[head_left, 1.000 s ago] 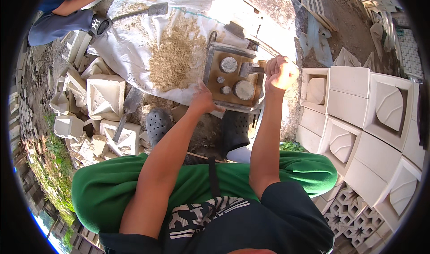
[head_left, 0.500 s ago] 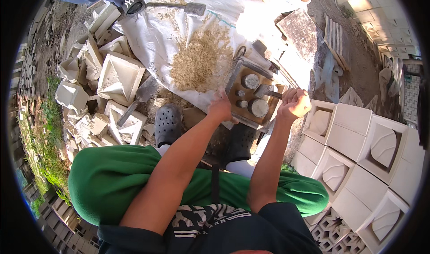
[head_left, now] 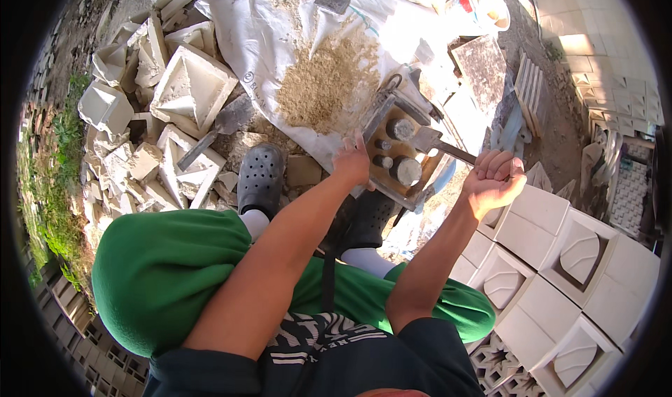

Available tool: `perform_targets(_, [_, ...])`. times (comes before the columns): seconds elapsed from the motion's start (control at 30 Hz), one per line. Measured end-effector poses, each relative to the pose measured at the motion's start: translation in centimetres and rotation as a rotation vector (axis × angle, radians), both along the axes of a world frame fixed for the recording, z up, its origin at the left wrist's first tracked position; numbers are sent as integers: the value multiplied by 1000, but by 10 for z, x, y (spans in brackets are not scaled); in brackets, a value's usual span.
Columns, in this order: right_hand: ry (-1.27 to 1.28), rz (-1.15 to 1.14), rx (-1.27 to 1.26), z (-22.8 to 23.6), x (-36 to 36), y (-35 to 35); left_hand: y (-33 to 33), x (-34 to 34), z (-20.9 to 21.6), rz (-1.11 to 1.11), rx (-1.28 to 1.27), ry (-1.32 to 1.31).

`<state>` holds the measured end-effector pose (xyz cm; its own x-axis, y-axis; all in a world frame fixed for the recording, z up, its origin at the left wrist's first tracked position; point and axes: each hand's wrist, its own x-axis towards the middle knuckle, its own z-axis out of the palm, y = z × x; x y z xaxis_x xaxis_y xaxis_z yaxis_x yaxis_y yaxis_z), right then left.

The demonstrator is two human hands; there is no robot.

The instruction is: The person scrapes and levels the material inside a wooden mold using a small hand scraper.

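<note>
A rectangular wooden-framed mould box (head_left: 414,193) lies in front of my feet, with round grey cylinders (head_left: 404,171), large and small, standing inside it. At its left side my left hand (head_left: 353,162) holds the edge, thumb apart from the fingers. My right hand (head_left: 494,180) is closed round the handle of a flat-bladed trowel (head_left: 425,139). The blade is over the box's right part, beside the cylinders; whether it touches anything is unclear. A metal loop (head_left: 393,82) sticks up at the box's far end.
Sandy powder (head_left: 318,89) is heaped on a white sheet (head_left: 241,30), where a shovel (head_left: 332,2) lies. Broken white castings (head_left: 192,89) are piled left, near another flat tool (head_left: 234,114). Patterned blocks (head_left: 542,218) stand right. A white bucket (head_left: 483,12) is at the back.
My right hand has drawn the trowel right, away from the cylinders. The left hand stays at the box's edge. The view has shifted, and another person's leg at the far left is mostly out of sight.
</note>
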<state>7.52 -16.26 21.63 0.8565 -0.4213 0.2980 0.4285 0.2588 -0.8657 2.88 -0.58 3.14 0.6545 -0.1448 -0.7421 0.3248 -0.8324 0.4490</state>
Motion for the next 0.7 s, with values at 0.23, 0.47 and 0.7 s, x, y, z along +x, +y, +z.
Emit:
perform_targets(0.23, [51,122,-155,-17,23,44,-3,0,-2,16,-4,-4])
perform_targets(0.47, [49,175,-145,-32,36,52,-1,-1,-4,18,-15,-26])
perform_targets(0.7, [113,123,-167,-59,36,50,-4,-1,0,-5,19,-27])
